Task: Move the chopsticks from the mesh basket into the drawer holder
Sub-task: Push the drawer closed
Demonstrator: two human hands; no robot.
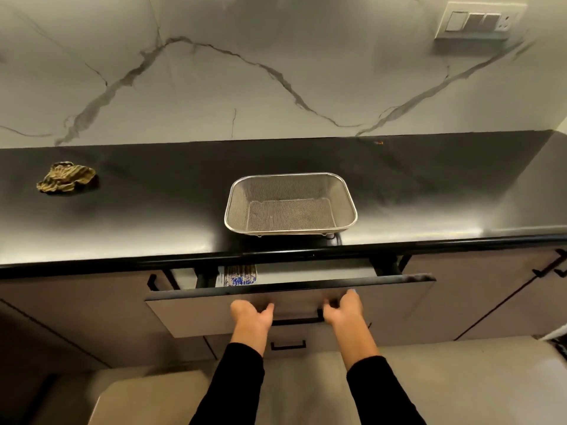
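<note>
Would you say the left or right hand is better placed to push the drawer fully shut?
Probably either: the left hand and right hand both rest on the drawer front, flanking its handle.

Single head-worn view: wide-angle, looking forward and steeply down from standing height over the black countertop [122, 216], close to the part-open drawer [291, 302], facing the marble backsplash [214, 87].

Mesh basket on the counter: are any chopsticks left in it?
No, the mesh basket shows only bare mesh inside, while the chopsticks lie in the slightly open drawer below.
</note>
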